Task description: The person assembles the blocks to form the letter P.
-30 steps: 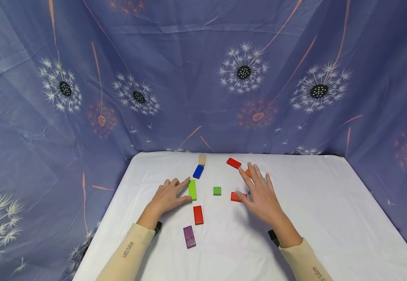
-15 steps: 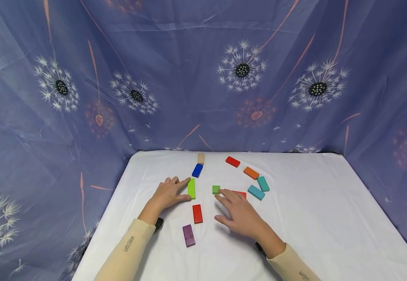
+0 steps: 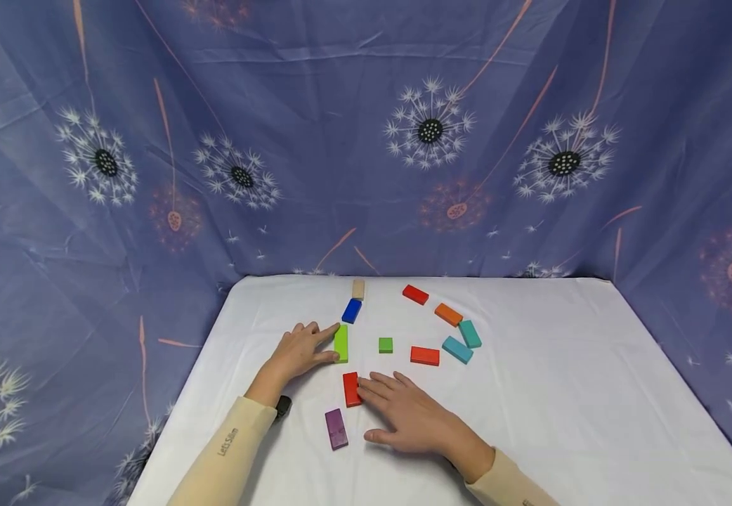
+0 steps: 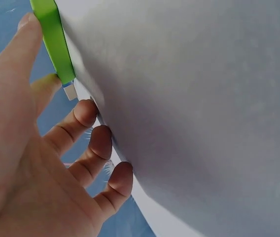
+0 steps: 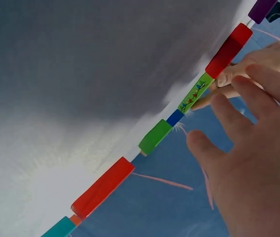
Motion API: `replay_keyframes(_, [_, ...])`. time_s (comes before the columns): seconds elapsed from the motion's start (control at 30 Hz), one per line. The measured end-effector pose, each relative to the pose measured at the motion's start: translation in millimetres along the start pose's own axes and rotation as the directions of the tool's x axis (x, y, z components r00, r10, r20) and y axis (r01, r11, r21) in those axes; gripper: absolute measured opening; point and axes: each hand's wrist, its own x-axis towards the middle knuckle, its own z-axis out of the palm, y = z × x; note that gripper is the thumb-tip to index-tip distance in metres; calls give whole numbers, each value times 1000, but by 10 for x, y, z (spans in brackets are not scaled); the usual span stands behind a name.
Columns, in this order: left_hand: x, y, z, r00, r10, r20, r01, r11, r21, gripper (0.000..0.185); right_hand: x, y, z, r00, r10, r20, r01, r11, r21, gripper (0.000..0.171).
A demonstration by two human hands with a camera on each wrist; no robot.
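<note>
In the head view my left hand (image 3: 296, 353) rests beside a light green block (image 3: 341, 343), thumb and index fingertips touching its left long side. From the left wrist view, those two tips meet the light green block (image 4: 56, 44), while the other fingers bend loosely, holding nothing. My right hand (image 3: 407, 414) spreads its fingers, palm down, with its fingertips at the right side of a red block (image 3: 350, 390). A purple block (image 3: 336, 429) lies nearer, left of my right thumb. The right wrist view shows a printed face on the light green block (image 5: 196, 93).
Beyond the left hand lie a blue block (image 3: 351, 310) and a plain wood block (image 3: 358, 289). A small green block (image 3: 386, 345) sits mid-table. To its right are red (image 3: 425, 356), orange (image 3: 448, 315) and teal blocks. A patterned blue curtain (image 3: 315, 140) hangs behind the white-covered table (image 3: 549, 393).
My right hand has come from the right-hand blocks, past the small green block, leftward and nearer to the red block. The left hand stays at the light green block.
</note>
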Motion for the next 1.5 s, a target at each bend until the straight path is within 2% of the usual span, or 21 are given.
replay_keyframes(0.23, [21, 7, -21, 1000, 16, -13, -16, 1000, -3, 74, -17, -11, 20, 994, 39, 102, -39, 999, -3, 82])
replay_keyframes(0.4, [16, 18, -31, 1000, 6, 3, -6, 1000, -16, 71, -10, -26, 9, 990, 59, 126, -59, 998, -5, 82])
replay_keyframes(0.67, [18, 17, -5, 1000, -16, 11, 16, 1000, -19, 69, 67, -71, 85, 993, 73, 97, -67, 996, -65, 79])
replay_keyframes(0.9, [30, 4, -6, 1000, 2, -8, -2, 1000, -19, 65, 206, -126, 93, 990, 125, 67, -117, 986, -116, 80])
replay_keyframes(1.1, [56, 24, -2, 1000, -15, 11, 16, 1000, -18, 65, 283, -183, 93, 982, 173, 74, -163, 979, -119, 80])
replay_keyframes(1.33, [78, 27, -9, 1000, -23, 15, 23, 1000, -4, 66, 341, -230, 94, 981, 192, 37, -186, 974, -129, 80])
replay_keyframes(1.5, [66, 18, -19, 999, -29, 23, 30, 999, -32, 66, 379, -260, 101, 977, 213, 21, -208, 968, -140, 81])
